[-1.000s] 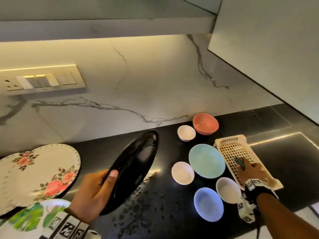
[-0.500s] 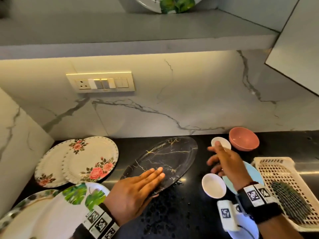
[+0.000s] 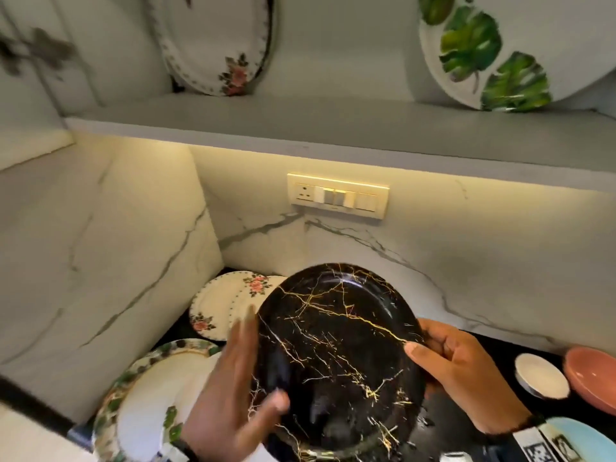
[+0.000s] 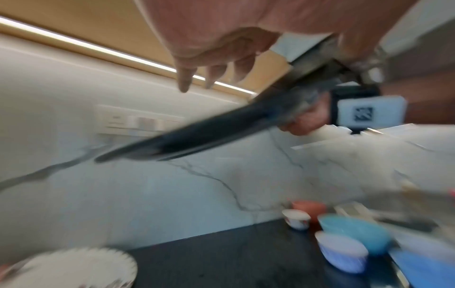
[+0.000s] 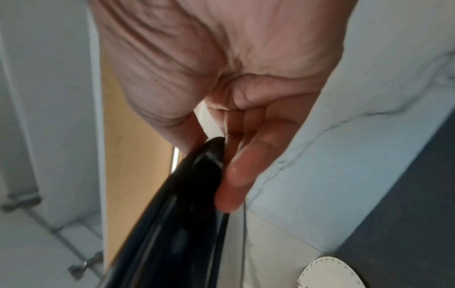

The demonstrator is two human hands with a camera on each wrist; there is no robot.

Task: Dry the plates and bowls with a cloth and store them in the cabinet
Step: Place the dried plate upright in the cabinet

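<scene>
A black plate (image 3: pixel 340 355) with gold veins is held up above the counter, tilted toward me. My right hand (image 3: pixel 443 365) grips its right rim, thumb on the face and fingers behind; the right wrist view shows the rim of the plate (image 5: pixel 192 185) pinched by that hand (image 5: pixel 221 148). My left hand (image 3: pixel 240 378) is blurred at the plate's left edge with straight fingers. In the left wrist view its fingers (image 4: pixel 209 64) hang loose, apart from the edge-on plate (image 4: pixel 221 124). No cloth shows.
On the cabinet shelf (image 3: pixel 333 128) above lean a floral plate (image 3: pixel 216 45) and a leaf-print plate (image 3: pixel 483 58). On the counter lie floral plates (image 3: pixel 226 305), a leaf plate (image 3: pixel 140 395), a small white bowl (image 3: pixel 540 375), a pink bowl (image 3: pixel 593 375) and a light blue bowl (image 3: pixel 580 435).
The black plate has risen off the counter. My right hand came over from the bowls and took its right rim; my left hand slid to its left edge. The view tilted up.
</scene>
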